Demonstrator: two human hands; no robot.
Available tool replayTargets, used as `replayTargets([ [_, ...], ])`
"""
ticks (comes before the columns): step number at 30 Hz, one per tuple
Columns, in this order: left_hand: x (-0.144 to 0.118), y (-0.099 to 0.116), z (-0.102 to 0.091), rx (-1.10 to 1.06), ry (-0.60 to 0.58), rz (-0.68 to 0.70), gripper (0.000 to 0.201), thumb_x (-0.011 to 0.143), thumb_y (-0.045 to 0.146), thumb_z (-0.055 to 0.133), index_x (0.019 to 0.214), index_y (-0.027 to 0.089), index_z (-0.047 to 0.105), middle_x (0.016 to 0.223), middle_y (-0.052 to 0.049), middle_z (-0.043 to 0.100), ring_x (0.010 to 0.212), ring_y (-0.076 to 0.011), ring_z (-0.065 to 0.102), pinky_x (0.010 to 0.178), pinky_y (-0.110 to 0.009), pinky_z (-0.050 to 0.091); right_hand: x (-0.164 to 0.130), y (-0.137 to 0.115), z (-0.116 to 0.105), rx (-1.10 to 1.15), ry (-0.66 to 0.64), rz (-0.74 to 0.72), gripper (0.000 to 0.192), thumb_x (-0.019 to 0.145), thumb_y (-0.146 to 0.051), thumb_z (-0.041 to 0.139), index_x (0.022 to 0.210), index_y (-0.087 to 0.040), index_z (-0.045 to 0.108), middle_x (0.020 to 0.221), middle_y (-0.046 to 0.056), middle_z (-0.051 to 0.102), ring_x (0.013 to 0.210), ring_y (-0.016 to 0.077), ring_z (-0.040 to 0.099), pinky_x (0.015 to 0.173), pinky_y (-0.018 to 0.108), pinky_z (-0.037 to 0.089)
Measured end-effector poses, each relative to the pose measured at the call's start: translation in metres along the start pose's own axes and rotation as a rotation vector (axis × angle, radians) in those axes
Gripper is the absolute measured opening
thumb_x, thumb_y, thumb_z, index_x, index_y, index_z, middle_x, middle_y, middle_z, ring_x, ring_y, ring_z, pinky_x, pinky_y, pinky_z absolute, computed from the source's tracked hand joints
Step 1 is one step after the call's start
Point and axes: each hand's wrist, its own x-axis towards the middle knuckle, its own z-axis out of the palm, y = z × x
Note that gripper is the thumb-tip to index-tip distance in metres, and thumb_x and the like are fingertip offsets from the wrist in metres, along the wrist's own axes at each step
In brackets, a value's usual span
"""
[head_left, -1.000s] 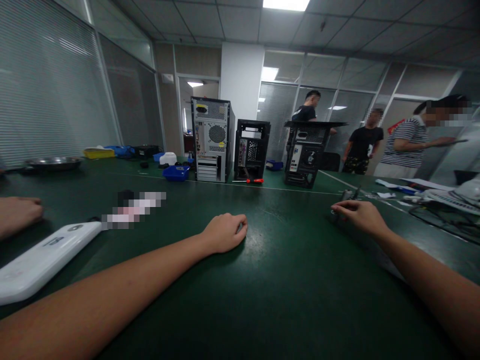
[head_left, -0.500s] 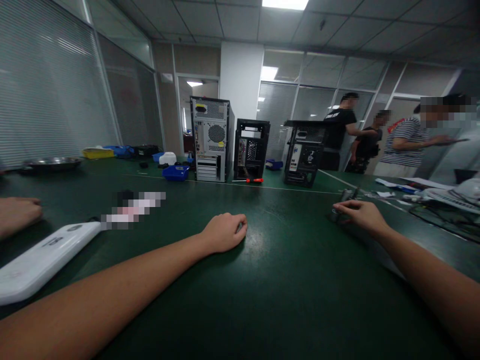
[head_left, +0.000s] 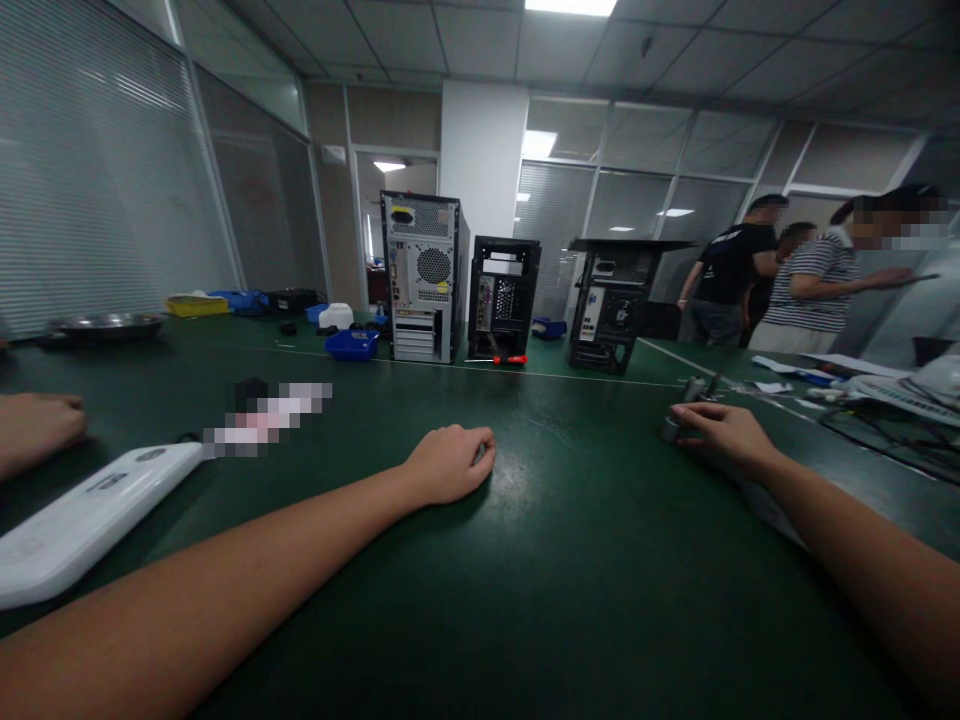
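My left hand (head_left: 452, 463) lies on the green table top (head_left: 525, 590), its fingers curled in and the thumb by the forefinger; nothing shows in it. Farther right, my right hand (head_left: 726, 433) has thumb and fingers pinched on a small grey metal piece (head_left: 670, 430). That piece stands low at the table surface, and its far side is partly behind the fingers, so its kind is unclear. Beyond my left hand, a red screwdriver (head_left: 511, 359) lies in front of an open black computer case (head_left: 531, 290).
A grey computer tower (head_left: 424, 285) and another black case (head_left: 602, 305) stand at the back. Another person's hand (head_left: 41, 430) rests by a white power bank (head_left: 105, 510). Blue tray (head_left: 352, 345), metal dish (head_left: 109, 325) and cables (head_left: 885, 430) lie around. Several people (head_left: 810, 280) stand back right.
In the background, the person in black has moved right, toward the person in stripes. My right hand has shifted very slightly to the right with the metal piece; my left hand is still.
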Motion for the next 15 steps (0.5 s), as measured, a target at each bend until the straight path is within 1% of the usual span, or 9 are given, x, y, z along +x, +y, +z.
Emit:
replayTargets([
  [7, 0.0003, -0.0014, 0.0006, 0.000, 0.008, 0.010, 0.028, 0.093, 0.039, 0.044, 0.098, 0.023, 0.066, 0.078, -0.003, 0.068, 0.067, -0.0181, 0.061, 0.056, -0.026, 0.037, 0.0010, 0.0022, -0.0018, 0.048, -0.032, 0.039, 0.025, 0.083, -0.026, 0.067, 0.106, -0.016, 0.070, 0.128, 0.014, 0.064, 0.102, 0.0247, 0.066, 0.071, 0.029, 0.061],
  [15, 0.0000, -0.0014, 0.0017, -0.009, 0.020, 0.014, 0.027, 0.093, 0.039, 0.044, 0.097, 0.023, 0.066, 0.076, -0.002, 0.068, 0.065, -0.0176, 0.060, 0.055, -0.026, 0.037, 0.0023, 0.0031, -0.0045, 0.032, -0.077, 0.069, 0.023, 0.085, -0.026, 0.065, 0.105, -0.015, 0.069, 0.124, 0.014, 0.066, 0.102, 0.0233, 0.067, 0.074, 0.027, 0.061],
])
